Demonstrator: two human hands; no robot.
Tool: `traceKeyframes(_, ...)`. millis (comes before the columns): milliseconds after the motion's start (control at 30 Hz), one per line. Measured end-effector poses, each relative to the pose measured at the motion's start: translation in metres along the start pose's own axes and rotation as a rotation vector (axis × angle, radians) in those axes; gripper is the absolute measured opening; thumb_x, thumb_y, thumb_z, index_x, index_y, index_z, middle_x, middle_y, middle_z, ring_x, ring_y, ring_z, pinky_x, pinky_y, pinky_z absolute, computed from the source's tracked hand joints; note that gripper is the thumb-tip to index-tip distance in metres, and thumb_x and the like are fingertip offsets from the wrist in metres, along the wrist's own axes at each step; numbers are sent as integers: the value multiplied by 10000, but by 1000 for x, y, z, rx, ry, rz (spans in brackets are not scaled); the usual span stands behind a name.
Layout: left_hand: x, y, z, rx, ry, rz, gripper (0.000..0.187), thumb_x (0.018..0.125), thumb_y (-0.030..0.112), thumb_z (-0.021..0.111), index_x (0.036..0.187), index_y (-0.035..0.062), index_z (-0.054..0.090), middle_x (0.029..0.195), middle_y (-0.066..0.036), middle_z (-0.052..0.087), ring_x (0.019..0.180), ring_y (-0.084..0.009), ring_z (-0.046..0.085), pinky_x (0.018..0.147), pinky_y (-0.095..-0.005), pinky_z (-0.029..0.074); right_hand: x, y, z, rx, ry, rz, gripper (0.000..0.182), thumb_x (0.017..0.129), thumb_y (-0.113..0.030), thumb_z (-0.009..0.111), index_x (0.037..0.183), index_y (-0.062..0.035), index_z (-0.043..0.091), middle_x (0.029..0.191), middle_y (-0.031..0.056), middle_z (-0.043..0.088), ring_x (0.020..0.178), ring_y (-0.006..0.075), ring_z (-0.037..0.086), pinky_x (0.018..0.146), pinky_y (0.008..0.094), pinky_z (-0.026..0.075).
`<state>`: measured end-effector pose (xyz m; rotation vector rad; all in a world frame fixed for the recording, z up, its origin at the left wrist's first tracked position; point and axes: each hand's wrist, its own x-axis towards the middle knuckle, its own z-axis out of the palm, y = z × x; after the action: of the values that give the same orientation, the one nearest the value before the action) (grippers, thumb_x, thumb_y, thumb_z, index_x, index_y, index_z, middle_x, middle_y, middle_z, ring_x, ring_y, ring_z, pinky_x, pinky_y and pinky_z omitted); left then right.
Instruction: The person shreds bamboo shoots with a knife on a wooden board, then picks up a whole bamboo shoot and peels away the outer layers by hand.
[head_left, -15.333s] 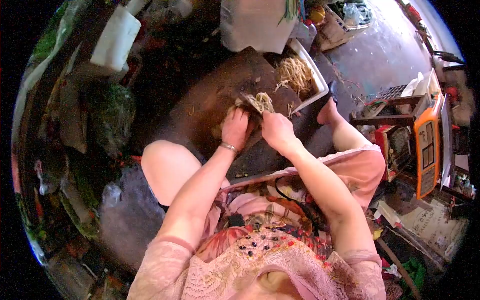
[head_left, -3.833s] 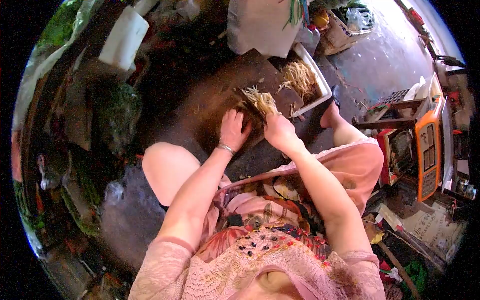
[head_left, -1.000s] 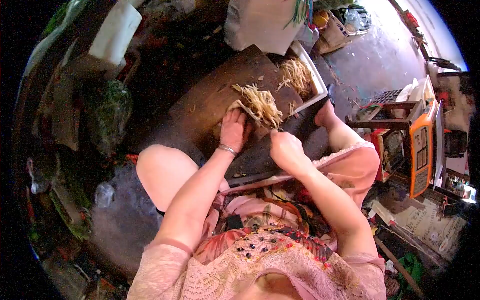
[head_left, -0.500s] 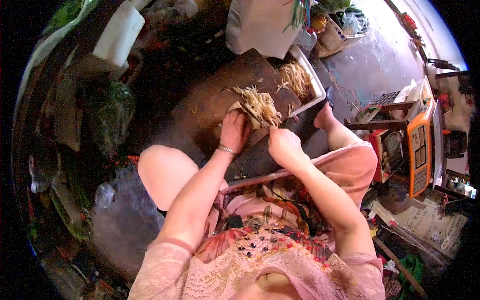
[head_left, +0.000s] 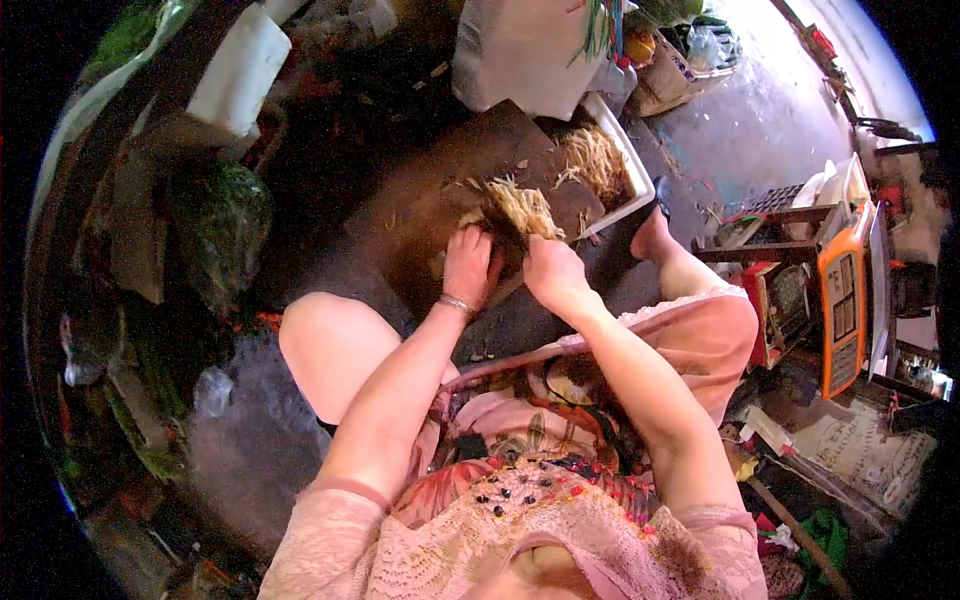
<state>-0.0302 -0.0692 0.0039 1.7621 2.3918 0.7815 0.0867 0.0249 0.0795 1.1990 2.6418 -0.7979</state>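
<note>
A pile of pale, thin-cut vegetable strips (head_left: 522, 205) lies on a dark brown board (head_left: 430, 180). Just below the pile, my right hand (head_left: 555, 275) is closed around the handle of a knife. Its dark blade (head_left: 512, 240) runs toward the left, between my hands and against the strips. My left hand (head_left: 470, 262) presses down on the board with bent fingers, gripping a pale vegetable piece (head_left: 472, 217) that is mostly hidden under them. At the board's right edge, a white tray (head_left: 636, 178) holds more of the same strips (head_left: 592, 160).
A white foam box (head_left: 515, 55) stands behind the board. On the right are an orange-framed scale (head_left: 845, 310) and a wooden stool (head_left: 775, 235). A bagged green bundle (head_left: 225, 225) sits at left. My bare knees flank the board, and flattened cardboard (head_left: 860, 450) lies at lower right.
My right hand has moved slightly left and up, closer to my left hand, bringing the knife with it. The strip pile has shifted a little. My left hand stays nearly in place.
</note>
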Motion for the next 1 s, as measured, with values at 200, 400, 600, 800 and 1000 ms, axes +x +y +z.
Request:
traceKeyframes(200, -3, 2, -3, -95, 104, 0, 319, 701, 116, 629, 982, -2, 534, 1031, -188, 492, 961, -370, 460, 849, -435, 390, -41, 4, -29, -60, -97, -10, 147, 781, -97, 466, 836, 26, 527, 737, 248, 587, 760, 425, 582, 681, 503, 457)
traceKeyframes(400, 0, 2, 1, -22, 41, -34, 347, 699, 124, 635, 999, -9, 523, 1050, -193, 482, 979, -366, 452, 858, -431, 386, -22, 2, 3, -70, -23, -17, 122, 768, -75, 467, 807, 4, 550, 716, 236, 598, 720, 406, 599, 669, 479, 474)
traceKeyframes(600, 0, 0, 3, -16, 49, 6, 346, 701, 131, 635, 996, -8, 518, 1029, -182, 478, 955, -356, 454, 836, -427, 387, 2, -8, -2, -87, -67, -19, 173, 791, -81, 465, 915, -13, 564, 879, 190, 632, 849, 355, 616, 745, 439, 494)
traceKeyframes(800, -4, 3, -1, -87, 85, -27, 321, 727, 145, 621, 994, -5, 525, 1014, -189, 491, 961, -363, 457, 850, -437, 381, -34, 2, -28, -30, -33, -13, 126, 777, -103, 484, 823, 6, 528, 761, 235, 593, 770, 414, 581, 695, 501, 456)
traceKeyframes(1000, -1, 4, -1, 28, 62, -25, 331, 734, 155, 617, 1008, -8, 529, 1021, -194, 498, 986, -360, 459, 878, -432, 375, -37, 5, -20, -69, -137, -18, 120, 772, -68, 461, 813, 18, 535, 752, 248, 596, 759, 418, 589, 691, 488, 467)
